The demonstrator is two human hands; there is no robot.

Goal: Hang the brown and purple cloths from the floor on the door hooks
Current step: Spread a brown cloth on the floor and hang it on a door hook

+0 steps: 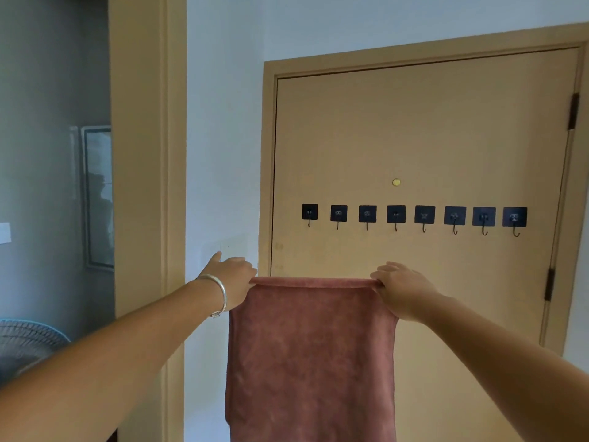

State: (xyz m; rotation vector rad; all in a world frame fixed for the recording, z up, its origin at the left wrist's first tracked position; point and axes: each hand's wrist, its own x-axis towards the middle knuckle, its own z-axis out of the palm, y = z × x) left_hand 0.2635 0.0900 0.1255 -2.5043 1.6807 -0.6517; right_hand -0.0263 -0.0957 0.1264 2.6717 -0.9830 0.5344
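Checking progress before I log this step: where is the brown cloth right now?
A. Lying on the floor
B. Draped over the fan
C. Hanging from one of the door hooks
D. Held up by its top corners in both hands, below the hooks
D: the left hand and right hand each grip a top corner of the brown cloth, stretched out below the row of hooks, all of them bare.

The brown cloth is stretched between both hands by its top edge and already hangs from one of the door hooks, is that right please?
Not quite: the head view shows the brown cloth stretched by its top edge between the left hand and right hand, but below the door hooks, touching none.
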